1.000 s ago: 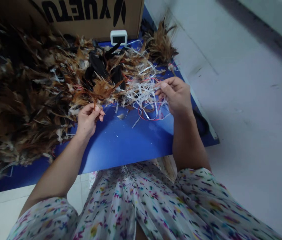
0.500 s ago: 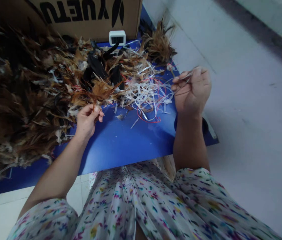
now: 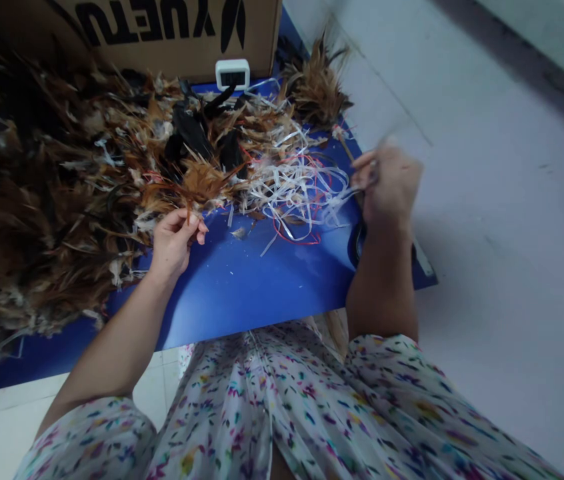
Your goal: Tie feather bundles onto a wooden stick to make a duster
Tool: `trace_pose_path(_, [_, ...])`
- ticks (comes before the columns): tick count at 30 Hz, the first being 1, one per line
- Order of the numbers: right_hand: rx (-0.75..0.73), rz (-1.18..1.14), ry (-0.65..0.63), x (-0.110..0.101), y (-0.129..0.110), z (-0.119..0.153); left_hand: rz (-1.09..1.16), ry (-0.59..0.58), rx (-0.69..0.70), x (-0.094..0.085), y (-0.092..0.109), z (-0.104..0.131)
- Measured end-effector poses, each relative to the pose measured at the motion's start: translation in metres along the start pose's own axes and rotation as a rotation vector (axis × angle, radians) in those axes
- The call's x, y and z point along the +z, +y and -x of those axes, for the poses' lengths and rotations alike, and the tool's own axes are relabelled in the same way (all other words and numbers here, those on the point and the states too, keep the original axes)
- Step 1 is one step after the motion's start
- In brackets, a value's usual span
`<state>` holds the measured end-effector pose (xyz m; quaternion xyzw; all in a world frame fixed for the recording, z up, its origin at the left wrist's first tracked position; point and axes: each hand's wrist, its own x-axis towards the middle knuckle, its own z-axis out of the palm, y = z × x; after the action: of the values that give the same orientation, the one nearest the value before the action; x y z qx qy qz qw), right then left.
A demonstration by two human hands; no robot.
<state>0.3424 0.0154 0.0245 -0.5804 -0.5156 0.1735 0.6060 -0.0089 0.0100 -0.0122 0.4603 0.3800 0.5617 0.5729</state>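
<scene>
My left hand [image 3: 179, 233] pinches the base of a brown feather bunch [image 3: 203, 183] at the front edge of the feather pile. Its thumb and index finger are pressed together. My right hand [image 3: 391, 177] is raised beside the right edge of the blue table [image 3: 262, 287] and is smeared by motion. A thin dark thing shows at its fingers, too blurred to name. Between the hands lies a tangle of white strings [image 3: 302, 190] mixed with red string [image 3: 302, 241], close to my right fingers.
A large pile of brown and black feathers [image 3: 62, 227] covers the table's left. Behind stand a cardboard box [image 3: 177, 53] and a small white device [image 3: 233, 75]. Another feather bunch [image 3: 317, 90] lies at the back right. A dark round object [image 3: 356, 244] is partly behind my right forearm.
My right hand has turned and tilted, its fingers moving slightly right, and the strands stretched across them no longer show clearly. My left hand has stayed in place on the feather bunch.
</scene>
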Motion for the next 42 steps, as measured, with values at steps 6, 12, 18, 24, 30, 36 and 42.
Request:
trace_pose_path(6, [-0.241, 0.494, -0.315, 0.034, 0.018, 0.017, -0.004, 0.019, -0.003, 0.002, 0.001, 0.001])
trace_pose_path(12, [-0.225, 0.532, -0.419, 0.048, 0.028, 0.019, 0.000, 0.012, -0.003, 0.003, 0.003, 0.001])
trace_pose_path(18, [-0.085, 0.301, -0.203, 0.040, 0.019, 0.013, -0.004, 0.033, -0.015, 0.006, 0.005, 0.001])
trace_pose_path(24, [-0.096, 0.485, -0.337, 0.055, 0.025, 0.019, -0.009, 0.015, -0.005, 0.005, 0.003, 0.001])
trace_pose_path(30, [-0.051, 0.214, -0.285, 0.055, 0.033, 0.013, -0.011, 0.020, -0.003, 0.006, 0.004, 0.002])
trace_pose_path(36, [0.019, -0.062, -0.162, 0.042, 0.023, 0.010, -0.005, 0.024, -0.010, 0.006, 0.004, 0.002])
trace_pose_path(42, [0.070, -0.235, -0.120, 0.041, 0.022, 0.008, -0.006, 0.018, -0.011, 0.007, 0.005, 0.002])
